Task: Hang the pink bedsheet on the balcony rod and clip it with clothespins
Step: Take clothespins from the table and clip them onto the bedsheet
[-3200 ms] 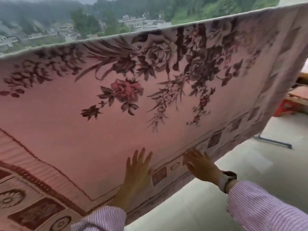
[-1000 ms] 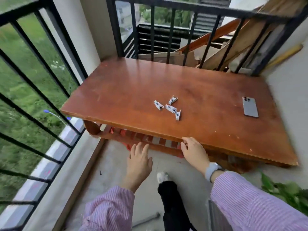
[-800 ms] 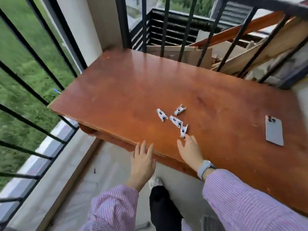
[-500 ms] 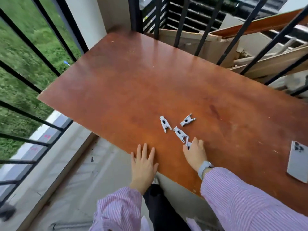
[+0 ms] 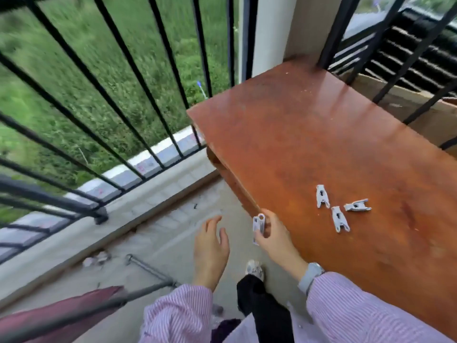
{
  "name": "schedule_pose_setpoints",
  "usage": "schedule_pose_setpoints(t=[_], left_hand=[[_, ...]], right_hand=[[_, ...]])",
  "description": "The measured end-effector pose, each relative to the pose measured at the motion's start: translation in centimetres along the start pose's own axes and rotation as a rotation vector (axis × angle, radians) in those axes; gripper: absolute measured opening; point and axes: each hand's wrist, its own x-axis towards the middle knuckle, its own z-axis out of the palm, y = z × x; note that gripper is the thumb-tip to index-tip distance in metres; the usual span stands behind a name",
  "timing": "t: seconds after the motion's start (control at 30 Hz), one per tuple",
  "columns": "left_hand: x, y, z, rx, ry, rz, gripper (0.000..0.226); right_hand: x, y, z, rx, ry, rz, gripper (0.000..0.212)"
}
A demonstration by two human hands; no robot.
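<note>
1. While the right hand [image 5: 272,237] pinches one clothespin [image 5: 258,225] off the table's [image 5: 309,134] near edge, three clothespins [image 5: 340,209] lie loose at its 3 o'clock.
2. Judging by this, clipping has not yet begun; one pin is fetched.
3. At 7 o'clock a pink bedsheet [image 5: 57,315] edge shows beside a metal bar [image 5: 86,311]; whether that is the rod, I cannot tell.
4. Left hand [image 5: 210,248] hangs empty, fingers apart.
5. Black railing [image 5: 138,78] bounds the concrete floor [image 5: 158,233]; grass [image 5: 74,58] lies beyond.

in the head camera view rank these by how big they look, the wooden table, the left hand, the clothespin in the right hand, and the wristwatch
1. wooden table
2. left hand
3 and 4. wristwatch and clothespin in the right hand: look alike, not ranked.
</note>
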Motion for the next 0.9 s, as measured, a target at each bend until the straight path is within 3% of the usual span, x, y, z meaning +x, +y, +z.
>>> schedule_pose_setpoints(t=[0.13,0.17,0.27,0.43,0.6,0.67,0.77,0.9], left_hand=[[-3.7,-3.1,-8.0,0.012,0.357,-0.067,0.027],[-4.7,-3.8,-9.8,0.034,0.428,-0.081,0.027],[-7.5,-5.6,-14.3,0.117,0.595,-0.125,0.025],[-11.2,-7.6,-18.9,0.128,0.840,-0.322,0.023],[-11.9,-8.0,-23.4,0.006,1.136,-0.607,0.014],[-11.3,-7.8,-25.9,-0.040,1.277,-0.647,0.022],[-9.8,-7.1,-29.1,-0.025,1.491,-0.602,0.032],[-9.1,-6.5,-30.9,-0.050,1.645,-0.536,0.029]], right_hand=[[-0.9,-6.7,6.3,0.042,-0.259,-0.218,0.024],[-1.3,-7.9,7.9,0.059,-0.313,-0.234,0.029],[-2.9,-10.8,12.2,0.161,-0.499,-0.217,0.039],[-4.6,-14.7,17.6,0.438,-0.830,-0.080,0.031],[-4.7,-21.3,22.3,0.401,-1.069,-0.111,0.032],[-5.1,-24.4,23.7,0.329,-1.111,-0.236,0.033],[-6.0,-29.0,25.2,0.249,-1.164,-0.523,0.013],[-7.8,-34.3,26.7,0.218,-1.199,-0.796,0.015]])
